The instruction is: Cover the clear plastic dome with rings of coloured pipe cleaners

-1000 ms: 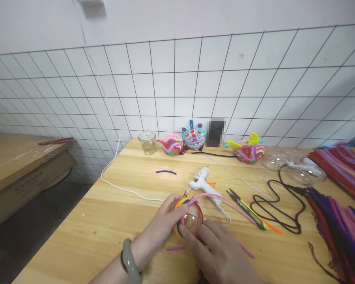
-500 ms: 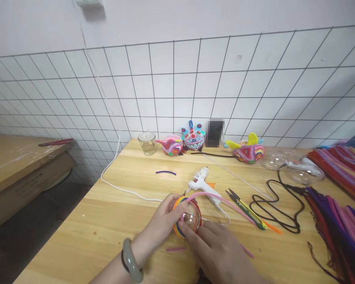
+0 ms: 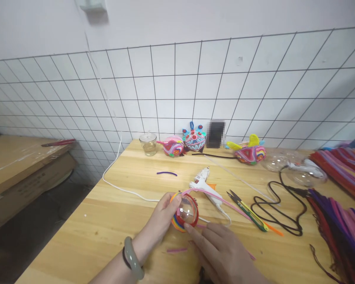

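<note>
Your left hand (image 3: 162,219) grips the clear ball (image 3: 185,211), its rim partly wrapped (most bare); your right hand (image 3: 221,252), fingers loosely extended, presses the pink pipe cleaner (image 3: 213,194) against it, near the worktop's (image 3: 106,228) front edge

Glossy clear plastic dome (image 3: 187,210) (ringed in fuzzy pipe cleaners (image 3: 177,223)) on smooth, matt wooden table (image 3: 112,221).

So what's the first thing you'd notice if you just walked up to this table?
Probably the clear ball ringed with rainbow fuzzy stems near the front of the wooden table, held by the left hand while the right hand touches its lower edge. Next, the bright stem animals lined up along the tiled wall, and the big heap of colourful stems on the right.
</note>
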A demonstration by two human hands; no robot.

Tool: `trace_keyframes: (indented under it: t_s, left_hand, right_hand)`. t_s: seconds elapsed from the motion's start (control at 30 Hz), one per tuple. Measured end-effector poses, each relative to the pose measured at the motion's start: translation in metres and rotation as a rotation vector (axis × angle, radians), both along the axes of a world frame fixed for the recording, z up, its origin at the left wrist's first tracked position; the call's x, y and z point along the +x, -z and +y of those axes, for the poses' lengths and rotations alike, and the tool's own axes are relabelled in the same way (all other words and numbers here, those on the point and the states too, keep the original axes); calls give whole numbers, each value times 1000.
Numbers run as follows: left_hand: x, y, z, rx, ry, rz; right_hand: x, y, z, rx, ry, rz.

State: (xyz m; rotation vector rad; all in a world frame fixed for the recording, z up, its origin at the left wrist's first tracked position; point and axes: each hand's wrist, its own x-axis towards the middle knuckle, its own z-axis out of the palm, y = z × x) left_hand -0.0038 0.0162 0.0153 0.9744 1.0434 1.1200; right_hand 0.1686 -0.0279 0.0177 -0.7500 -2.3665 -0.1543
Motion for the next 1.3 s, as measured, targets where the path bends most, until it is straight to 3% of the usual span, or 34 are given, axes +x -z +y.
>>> trace_keyframes:
  t_s: [0.2, 0.33, 0.6, 0.77, 0.93, 1.03, 1.13, 1.3]
  left_hand:
    - [-8, -6, 5, -293, 117, -281]
    - [-16, -8, 13, -392, 141, -447]
    - [-20, -12, 15, -360, 116, -488]
    - [-22, -14, 16, -330, 54, -422]
    - [-17, -9, 13, -177, -69, -285]
    - [-7, -3, 7, -90, -110, -184]
    - [2, -1, 1, 10, -153, -64]
    - [9, -3, -4, 79, -149, 12]
  right_hand:
    - [31, 5, 18, -74, 240, 200]
    - [55, 9, 33, -84, 410, 280]
    - [81, 2, 46, -324, 713, 237]
    - [99, -4, 55, -314, 790, 246]
    - [85, -1, 49, -212, 648, 287]
    - [53, 2, 30, -158, 416, 254]
    - [20, 3, 11, -14, 60, 58]
    - [-1, 6, 3, -42, 42, -163]
